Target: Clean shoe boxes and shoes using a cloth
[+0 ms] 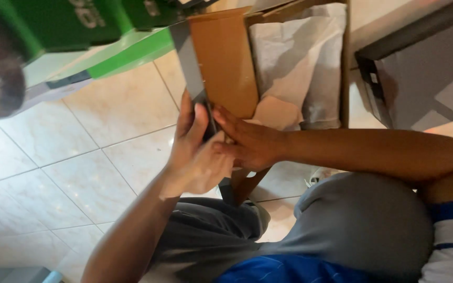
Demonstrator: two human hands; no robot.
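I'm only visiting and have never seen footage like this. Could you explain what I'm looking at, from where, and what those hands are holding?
There is no machine here: a camera worn on a person's head looks down at their own bare hands. The left hand and right hand together grip a long grey strip along the flap of a brown cardboard box lined with white paper. The box stands on a cream tiled floor. Green-and-white boxes lie at upper left. The person sits, wearing grey trousers.
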